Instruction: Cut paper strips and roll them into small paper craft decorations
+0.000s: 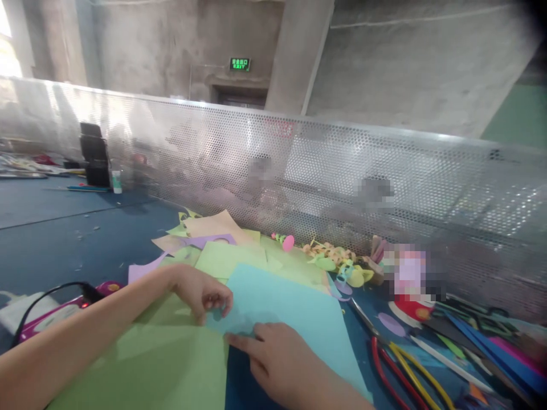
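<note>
My left hand [205, 293] hovers at the top edge of a green paper sheet [171, 359], fingers half curled and thumb apart from them. Its thumb tip reaches down to the sheet; whether it presses there I cannot tell. My right hand [284, 356] has its index finger stretched out to the left, the tip at the green sheet's upper right corner, while its other fingers are bent. Beneath and behind both hands lies a light blue paper sheet [294, 302], partly covered by my right hand and forearm. Neither hand shows anything held.
Coloured paper sheets [231, 256] and curled paper pieces [329, 253] lie behind. Red-handled scissors [384, 364] and yellow handles [421, 373] are at right, beside paper strips [496, 347]. A pink power strip [53, 319] sits left. A perforated metal screen [205, 148] stands across the back.
</note>
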`<state>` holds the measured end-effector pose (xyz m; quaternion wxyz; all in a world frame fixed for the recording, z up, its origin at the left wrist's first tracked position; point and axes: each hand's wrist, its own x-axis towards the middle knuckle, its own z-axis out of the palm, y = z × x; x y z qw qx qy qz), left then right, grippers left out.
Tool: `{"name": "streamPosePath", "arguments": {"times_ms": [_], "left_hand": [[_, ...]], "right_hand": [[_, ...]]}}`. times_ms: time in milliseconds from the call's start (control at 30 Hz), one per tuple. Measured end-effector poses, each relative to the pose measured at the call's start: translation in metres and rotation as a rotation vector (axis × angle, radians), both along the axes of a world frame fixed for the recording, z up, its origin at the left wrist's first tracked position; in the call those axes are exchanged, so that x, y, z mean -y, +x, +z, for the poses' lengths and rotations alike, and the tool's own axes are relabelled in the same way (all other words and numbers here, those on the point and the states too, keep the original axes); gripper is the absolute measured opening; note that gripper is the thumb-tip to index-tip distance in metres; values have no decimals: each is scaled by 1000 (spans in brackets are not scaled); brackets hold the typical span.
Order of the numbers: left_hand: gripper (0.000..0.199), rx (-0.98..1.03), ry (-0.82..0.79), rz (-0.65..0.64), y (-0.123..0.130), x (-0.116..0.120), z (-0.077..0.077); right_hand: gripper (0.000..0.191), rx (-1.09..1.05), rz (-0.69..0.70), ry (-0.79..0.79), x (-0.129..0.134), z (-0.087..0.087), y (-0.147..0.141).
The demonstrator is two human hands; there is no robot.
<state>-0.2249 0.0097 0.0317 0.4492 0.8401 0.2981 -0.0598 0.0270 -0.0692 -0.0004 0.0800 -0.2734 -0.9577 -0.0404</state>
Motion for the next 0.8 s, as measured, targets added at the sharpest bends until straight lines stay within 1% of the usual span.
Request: {"name": "streamPosePath", "arguments": {"times_ms": [100, 233, 333, 533, 667, 800], "left_hand": [[48, -10, 12, -2, 0, -1, -1], [42, -24, 23, -8, 1, -1, 0], [42, -42, 27, -13, 2, 0, 3], [46, -42, 32, -21, 3, 0, 6], [47, -36, 25, -18, 2, 1, 5], [48, -22, -1, -19, 2, 0, 5]], "right_hand": [[47, 10, 2, -37, 3, 3, 6], [48, 44, 9, -96, 6, 6, 21], [50, 65, 26, -101, 5, 3, 36], [45, 51, 93, 19, 2, -8, 73], [38, 26, 79, 110, 5, -5, 100], [29, 31, 110, 178, 10, 0, 121]]}}
